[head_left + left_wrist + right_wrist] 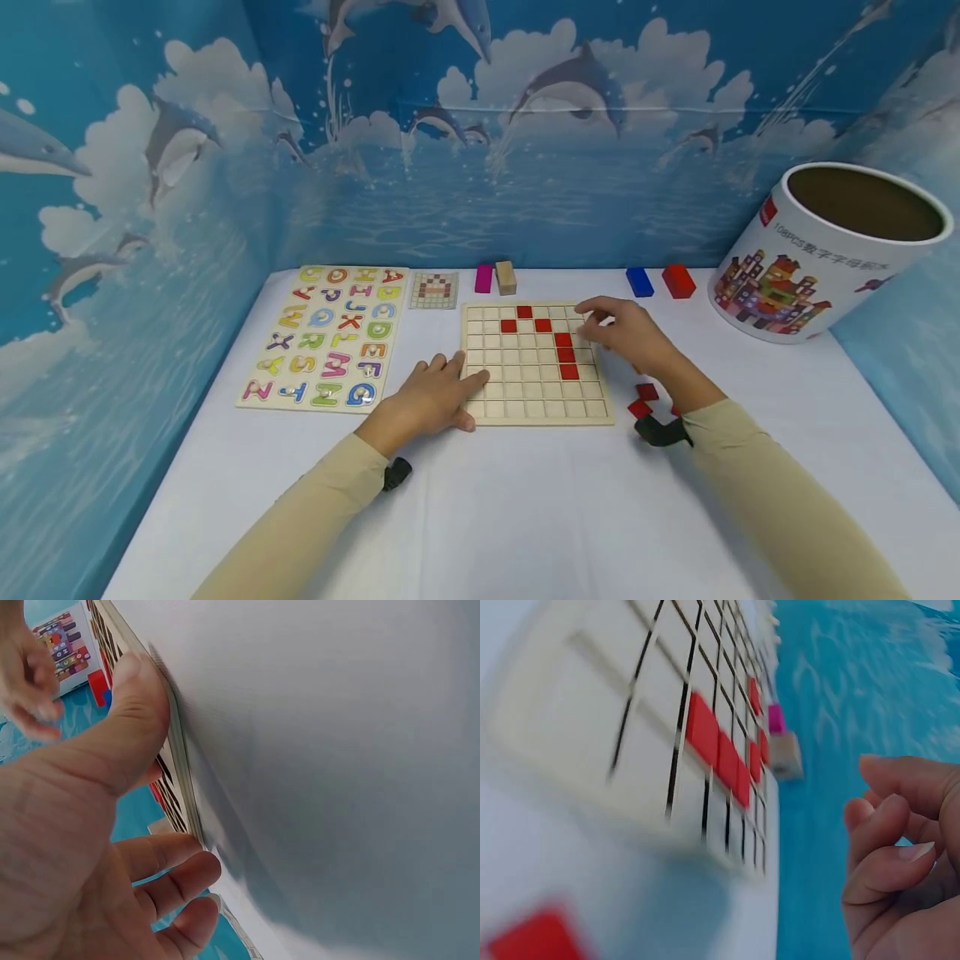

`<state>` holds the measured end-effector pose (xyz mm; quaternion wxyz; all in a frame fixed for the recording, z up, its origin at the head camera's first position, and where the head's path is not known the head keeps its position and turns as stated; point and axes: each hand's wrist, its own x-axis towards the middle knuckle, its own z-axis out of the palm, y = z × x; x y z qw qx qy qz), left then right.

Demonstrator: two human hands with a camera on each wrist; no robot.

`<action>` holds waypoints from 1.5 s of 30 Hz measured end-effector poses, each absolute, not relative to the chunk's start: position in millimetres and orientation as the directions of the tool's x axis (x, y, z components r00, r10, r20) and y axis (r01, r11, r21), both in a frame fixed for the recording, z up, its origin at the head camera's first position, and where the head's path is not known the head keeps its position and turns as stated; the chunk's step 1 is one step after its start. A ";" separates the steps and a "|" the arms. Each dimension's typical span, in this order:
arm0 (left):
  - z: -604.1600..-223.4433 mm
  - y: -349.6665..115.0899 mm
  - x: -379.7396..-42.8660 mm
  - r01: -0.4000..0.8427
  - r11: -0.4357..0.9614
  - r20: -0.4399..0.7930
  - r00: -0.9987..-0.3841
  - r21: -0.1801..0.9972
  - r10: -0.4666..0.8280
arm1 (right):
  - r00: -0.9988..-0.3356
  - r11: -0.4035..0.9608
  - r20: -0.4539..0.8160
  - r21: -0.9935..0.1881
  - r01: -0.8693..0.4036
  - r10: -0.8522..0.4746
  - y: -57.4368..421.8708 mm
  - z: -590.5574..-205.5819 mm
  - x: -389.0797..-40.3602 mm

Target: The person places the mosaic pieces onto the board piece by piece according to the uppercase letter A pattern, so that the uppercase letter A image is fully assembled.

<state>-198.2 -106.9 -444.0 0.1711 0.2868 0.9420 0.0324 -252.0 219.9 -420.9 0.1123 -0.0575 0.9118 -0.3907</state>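
A wooden grid board (525, 404) lies mid-table with several red square tiles (566, 355) set in its cells, forming a peak and a line down the right side. My left hand (431, 396) rests on the board's left edge, fingers spread over the cells and thumb near the lower corner. Above the board's right edge hovers my right hand (618, 329), its fingers loosely bent; in the right wrist view no tile shows between them. Loose red tiles (647, 392) lie right of the board, partly hidden by the right wrist.
A letter puzzle board (313, 342) lies at the left, beside a small pattern card (433, 291). Magenta (483, 278), plain wood (506, 278), blue (640, 282) and red (678, 281) blocks stand along the back. A large white tub (817, 267) occupies the back right corner.
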 end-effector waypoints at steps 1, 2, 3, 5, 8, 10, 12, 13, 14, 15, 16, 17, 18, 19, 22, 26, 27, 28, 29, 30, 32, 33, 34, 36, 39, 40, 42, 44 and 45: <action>-444.1 -107.3 -197.8 0.526 0.835 -0.304 -0.779 0.160 0.549 | -0.968 0.688 -0.171 -0.726 -0.005 -0.187 229.9 -419.0 -244.7; -443.7 -107.6 -197.2 0.524 0.836 -0.302 -0.780 0.164 0.548 | -0.966 0.689 -0.183 -0.725 0.008 -0.182 239.7 -417.8 -237.4; -443.6 -108.0 -196.6 0.524 0.835 -0.301 -0.780 0.167 0.549 | -0.965 0.694 -0.195 -0.720 0.019 -0.176 249.3 -417.3 -230.2; -443.4 -108.8 -195.7 0.526 0.833 -0.296 -0.779 0.169 0.552 | -0.960 0.699 -0.223 -0.714 0.042 -0.170 267.2 -418.5 -217.5; -443.8 -109.6 -195.0 0.526 0.833 -0.295 -0.779 0.172 0.553 | -0.953 0.708 -0.252 -0.704 0.061 -0.168 289.2 -422.0 -201.9; -443.9 -109.7 -194.8 0.525 0.834 -0.294 -0.780 0.171 0.552 | -0.950 0.708 -0.266 -0.703 0.076 -0.163 300.3 -424.3 -193.4; -443.5 -109.1 -194.8 0.525 0.833 -0.293 -0.780 0.174 0.553 | -0.945 0.710 -0.286 -0.698 0.091 -0.160 309.6 -426.6 -186.4; -443.0 -108.7 -194.7 0.525 0.833 -0.293 -0.780 0.175 0.553 | -0.942 0.711 -0.297 -0.696 0.100 -0.158 313.7 -427.9 -183.1; -442.6 -108.1 -194.7 0.527 0.832 -0.291 -0.779 0.176 0.555 | -0.939 0.715 -0.307 -0.691 0.107 -0.157 317.7 -429.2 -179.9; -442.0 -107.4 -194.5 0.528 0.831 -0.292 -0.778 0.176 0.556 | -0.935 0.718 -0.319 -0.686 0.114 -0.156 321.4 -430.4 -176.9; -441.8 -107.5 -194.4 0.528 0.831 -0.290 -0.778 0.178 0.557 | -0.931 0.723 -0.328 -0.682 0.114 -0.162 324.2 -432.1 -174.7; -441.5 -107.4 -194.4 0.527 0.831 -0.292 -0.778 0.179 0.556 | -0.928 0.728 -0.336 -0.676 0.117 -0.163 326.9 -433.5 -172.5; -441.4 -107.4 -194.4 0.526 0.831 -0.291 -0.778 0.180 0.556 | -0.926 0.734 -0.339 -0.670 0.114 -0.166 329.4 -435.0 -170.1; -441.3 -107.4 -194.3 0.526 0.831 -0.292 -0.778 0.181 0.556 | -0.926 0.744 -0.339 -0.659 0.107 -0.167 332.2 -436.6 -167.7; -441.5 -107.5 -194.2 0.523 0.831 -0.289 -0.780 0.187 0.556 | -0.932 0.775 -0.316 -0.629 0.065 -0.178 338.0 -442.0 -161.7; -441.8 -107.9 -194.3 0.525 0.830 -0.285 -0.780 0.186 0.557 | -0.946 0.809 -0.260 -0.587 -0.005 -0.194 339.5 -449.3 -157.5; -442.0 -108.0 -194.4 0.526 0.830 -0.284 -0.780 0.185 0.558 | -0.949 0.815 -0.248 -0.579 -0.017 -0.195 338.7 -450.5 -157.0; -442.2 -108.2 -194.4 0.527 0.830 -0.284 -0.780 0.185 0.558 | -0.950 0.821 -0.240 -0.570 -0.028 -0.198 338.4 -451.4 -156.6; -442.3 -108.2 -194.4 0.527 0.829 -0.284 -0.779 0.187 0.559 | -0.951 0.825 -0.233 -0.563 -0.037 -0.202 338.0 -452.4 -156.3; -442.7 -108.2 -194.3 0.528 0.828 -0.282 -0.778 0.189 0.561 | -0.952 0.830 -0.230 -0.556 -0.043 -0.203 337.6 -452.9 -156.1; -443.2 -108.4 -194.3 0.529 0.826 -0.280 -0.778 0.192 0.563 | -0.951 0.835 -0.230 -0.549 -0.049 -0.207 336.9 -453.5 -156.2; -443.4 -108.4 -194.4 0.529 0.826 -0.280 -0.777 0.193 0.563 | -0.950 0.837 -0.233 -0.545 -0.050 -0.208 336.5 -453.4 -156.4; -443.5 -108.4 -194.4 0.529 0.826 -0.279 -0.778 0.193 0.563 | -0.949 0.837 -0.234 -0.544 -0.053 -0.212 336.2 -453.4 -156.8; -444.3 -108.6 -194.4 0.530 0.826 -0.275 -0.778 0.192 0.564 | -0.949 0.839 -0.233 -0.542 -0.057 -0.214 335.1 -453.1 -158.1; -444.9 -108.8 -194.5 0.529 0.827 -0.280 -0.778 0.189 0.562 | -0.947 0.837 -0.230 -0.543 -0.067 -0.225 333.4 -452.0 -160.1; -445.3 -108.9 -194.4 0.529 0.827 -0.279 -0.778 0.190 0.562 | -0.944 0.837 -0.232 -0.542 -0.073 -0.233 333.9 -451.7 -160.8; -445.8 -108.8 -194.5 0.529 0.827 -0.283 -0.777 0.189 0.562 | -0.940 0.840 -0.240 -0.537 -0.080 -0.243 335.5 -449.8 -162.1; -446.1 -108.6 -194.9 0.530 0.828 -0.287 -0.777 0.184 0.561 | -0.938 0.835 -0.248 -0.545 -0.072 -0.243 337.9 -446.3 -164.5; -446.2 -108.6 -195.0 0.531 0.827 -0.286 -0.777 0.183 0.561 | -0.939 0.827 -0.245 -0.558 -0.069 -0.243 339.8 -444.0 -166.2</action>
